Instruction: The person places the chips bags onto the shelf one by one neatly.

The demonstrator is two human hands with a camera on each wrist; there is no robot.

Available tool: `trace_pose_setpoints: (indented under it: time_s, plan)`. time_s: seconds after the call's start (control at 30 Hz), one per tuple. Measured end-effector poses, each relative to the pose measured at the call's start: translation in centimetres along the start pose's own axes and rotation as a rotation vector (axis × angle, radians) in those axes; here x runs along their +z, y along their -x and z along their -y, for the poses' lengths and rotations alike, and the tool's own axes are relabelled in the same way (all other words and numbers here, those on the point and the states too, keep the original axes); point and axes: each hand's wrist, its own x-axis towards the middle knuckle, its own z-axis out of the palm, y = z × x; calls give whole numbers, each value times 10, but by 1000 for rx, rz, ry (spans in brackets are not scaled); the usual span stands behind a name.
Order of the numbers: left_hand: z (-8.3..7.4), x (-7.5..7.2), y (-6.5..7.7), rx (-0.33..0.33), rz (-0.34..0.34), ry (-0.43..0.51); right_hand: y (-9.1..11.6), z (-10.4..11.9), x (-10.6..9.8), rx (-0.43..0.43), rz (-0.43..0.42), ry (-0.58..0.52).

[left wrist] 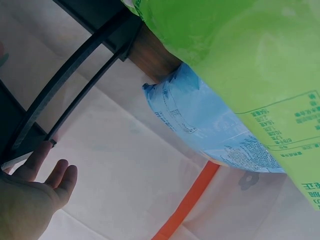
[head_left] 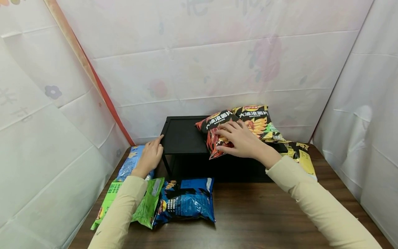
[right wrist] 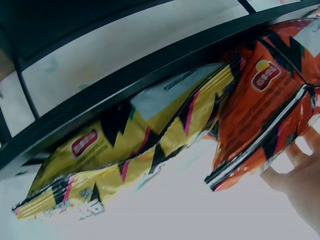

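Note:
In the head view my right hand point(head_left: 240, 140) lies over a red chip bag point(head_left: 214, 136), fingers spread and slightly bent against its front. That bag rests on the right part of a black shelf point(head_left: 183, 136), its lower corner past the front edge. Behind it leans a yellow-and-black chip bag point(head_left: 256, 121). In the right wrist view the fingertips touch the side of the red bag point(right wrist: 260, 95); the yellow bag point(right wrist: 135, 135) sits beside it. My left hand point(head_left: 150, 155) touches the shelf's left edge with an extended finger and holds nothing.
A dark blue chip bag point(head_left: 188, 200) lies before the shelf on the wooden table point(head_left: 248, 214). Left of it are a green bag point(head_left: 149, 204) and a light blue bag point(head_left: 132, 162). Another yellow bag point(head_left: 300, 155) lies right of the shelf. White cloth point(head_left: 202, 69) hangs around the table.

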Motion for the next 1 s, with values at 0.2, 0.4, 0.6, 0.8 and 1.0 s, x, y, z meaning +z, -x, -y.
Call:
trace_pose_setpoints:
  time_s: [0.2,0.4,0.6,0.8,1.0]
  plan:
    - [0,0,0,3,-6,2,6,-7,0,-29,98,43]
    - [0,0,0,6,-6,-1,8,-11,9,-60,88,186]
    - [0,1,-1,5,-3,-3,8,-11,20,-28,6,228]
    - [0,1,-1,3,-1,-1,7,-7,26,4,-67,282]
    - [1,2,-1,-2,3,3,2,0,32,29,-192,324]
